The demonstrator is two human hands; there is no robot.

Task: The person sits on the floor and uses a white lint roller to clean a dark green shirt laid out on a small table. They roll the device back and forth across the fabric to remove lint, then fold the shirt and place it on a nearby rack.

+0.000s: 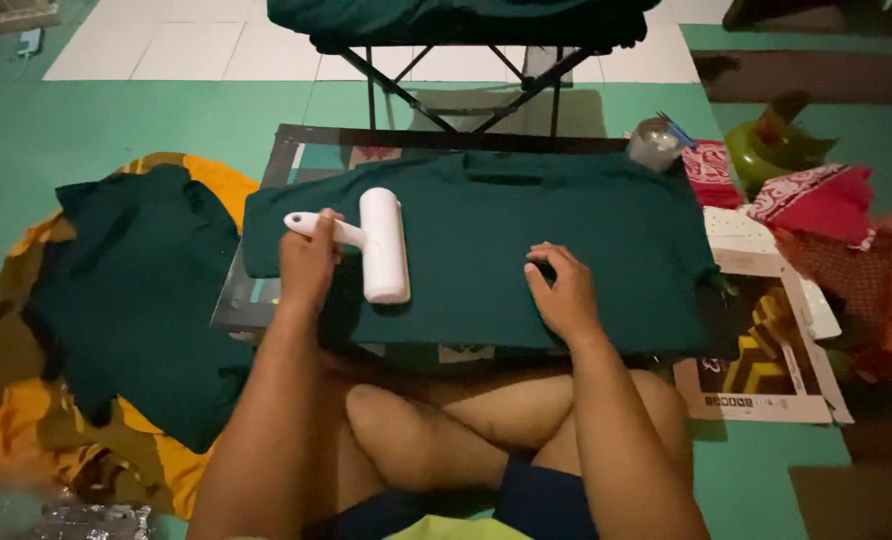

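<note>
— What's under the left grip (309, 262)?
— A white lint roller (371, 243): its slim handle is clasped in that grip, and its fat cylinder head lies crosswise just right of it, resting on the dark green shirt (486, 260).
— And the shirt?
— Spread flat, collar away, beneath both grips; the right grip (564, 290) presses on its middle.

Your single head camera looks steeply down and forward, close over your left hand (308, 262) and right hand (564, 293).
</note>
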